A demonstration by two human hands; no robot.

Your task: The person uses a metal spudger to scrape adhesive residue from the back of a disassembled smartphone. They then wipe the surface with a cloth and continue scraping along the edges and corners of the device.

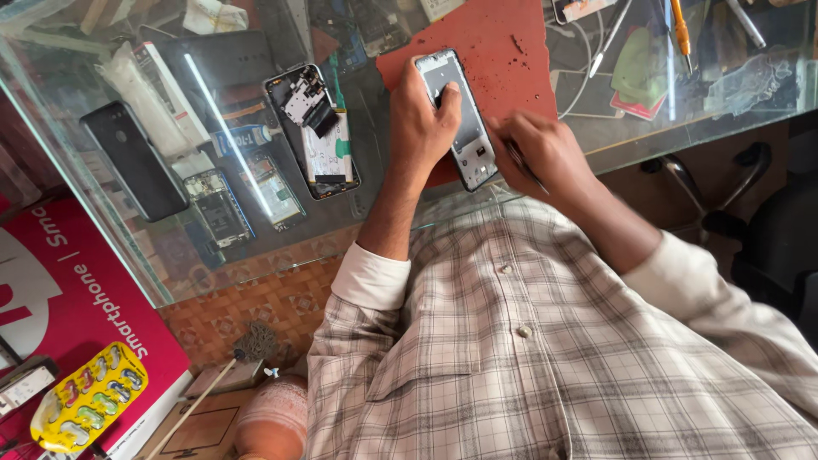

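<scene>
An opened phone frame (470, 145), pale with a dark inner area, lies on a red work mat (494, 51) on a glass counter. My left hand (422, 119) rests over its left side, fingers curled on it and holding it down. My right hand (541, 153) is at the frame's lower right edge, closed on a thin dark tool (521, 163) whose tip is hidden near the frame. A second opened phone (313, 128), with exposed parts and a white battery, lies left of my left hand.
A black phone (136, 162) and several phone parts lie on the counter at left. Screwdrivers (680, 30) and tweezers sit at the top right. The glass edge (545, 183) runs just below my hands. A black chair (767, 230) stands at right.
</scene>
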